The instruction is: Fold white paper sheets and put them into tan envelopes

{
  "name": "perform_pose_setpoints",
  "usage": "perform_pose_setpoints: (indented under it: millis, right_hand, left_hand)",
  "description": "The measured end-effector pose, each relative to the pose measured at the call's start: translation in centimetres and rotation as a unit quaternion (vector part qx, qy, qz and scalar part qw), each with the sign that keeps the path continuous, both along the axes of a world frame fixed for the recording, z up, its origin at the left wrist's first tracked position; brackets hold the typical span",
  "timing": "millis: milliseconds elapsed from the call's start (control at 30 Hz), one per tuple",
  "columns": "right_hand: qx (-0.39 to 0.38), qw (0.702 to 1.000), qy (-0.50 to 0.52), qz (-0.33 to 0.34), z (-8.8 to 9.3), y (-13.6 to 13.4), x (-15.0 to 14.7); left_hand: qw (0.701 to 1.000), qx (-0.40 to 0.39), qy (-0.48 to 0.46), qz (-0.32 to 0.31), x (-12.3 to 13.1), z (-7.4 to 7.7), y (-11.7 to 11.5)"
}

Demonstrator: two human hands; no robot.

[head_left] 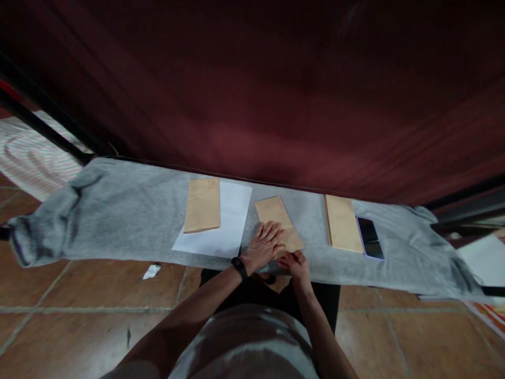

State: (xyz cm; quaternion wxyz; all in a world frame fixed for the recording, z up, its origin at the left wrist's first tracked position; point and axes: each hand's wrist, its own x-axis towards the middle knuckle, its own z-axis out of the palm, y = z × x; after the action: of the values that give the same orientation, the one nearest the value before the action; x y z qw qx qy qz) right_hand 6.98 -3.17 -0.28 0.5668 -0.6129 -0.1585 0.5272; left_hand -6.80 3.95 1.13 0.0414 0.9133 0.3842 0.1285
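A brown paper envelope (282,218) lies tilted on the grey cloth, in front of my body. My left hand (265,245), with a black band at the wrist, rests flat on its lower left part, fingers spread. At the envelope's near edge is my right hand (294,263), its fingers bent and pressed together on the edge. More brown envelopes (203,205) lie to the left, partly over a white sheet of paper (232,216). A thicker stack of brown envelopes (344,223) sits to the right.
A phone (370,238) lies right of the stack. The grey cloth (130,216) covers a long narrow surface, with a dark red curtain (252,105) behind it. A crumpled white scrap (152,271) is on the tiled floor. White paper (485,258) shows at far right.
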Motion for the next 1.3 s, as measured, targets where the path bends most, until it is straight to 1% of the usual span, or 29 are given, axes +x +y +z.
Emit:
perform_pose_setpoints:
  millis: [100,200,300,367,467,633,767,900,1000,1100,1300]
  right_hand:
    - [0.002,1.0,-0.003,0.001,0.1,-0.1,-0.1]
    - [0.008,1.0,-0.011,-0.012,0.4,-0.3,0.2]
    - [0.023,0.998,-0.025,-0.046,1.0,-0.2,1.2]
    - [0.04,0.996,-0.037,-0.074,1.6,0.0,2.5]
    - [0.069,0.989,-0.056,-0.116,2.6,0.4,5.0]
    - [0.091,0.975,-0.062,-0.192,3.6,0.6,10.0]
    - [0.09,0.966,-0.062,-0.233,3.4,0.5,13.8]
    - [0.085,0.964,-0.05,-0.245,2.9,0.5,16.2]
    - [0.082,0.965,-0.039,-0.247,2.4,0.5,16.8]
    - [0.077,0.965,-0.032,-0.249,1.9,0.5,16.9]
    - [0.065,0.964,-0.026,-0.255,1.3,0.7,16.7]
  left_hand:
    - [1.0,0.007,-0.007,0.012,-0.2,0.6,-0.3]
    - [0.999,0.019,-0.026,0.023,-0.5,1.1,-0.9]
    - [0.997,0.026,-0.055,0.045,-1.0,0.9,-1.5]
    - [0.995,0.026,-0.074,0.062,-1.2,0.4,-1.5]
    - [0.994,0.026,-0.09,0.05,-1.1,-0.3,-1.1]
    - [0.994,0.03,-0.098,0.044,-0.9,-0.6,-0.8]
    - [0.995,0.028,-0.092,0.04,-1.0,-0.6,-0.7]
    - [0.995,0.034,-0.092,0.033,-1.1,-1.0,-0.5]
    - [0.994,0.04,-0.093,0.03,-1.1,-1.4,-0.4]
    - [0.995,0.042,-0.09,0.032,-1.1,-1.7,-0.4]
    - [0.995,0.04,-0.085,0.028,-1.2,-1.8,-0.3]
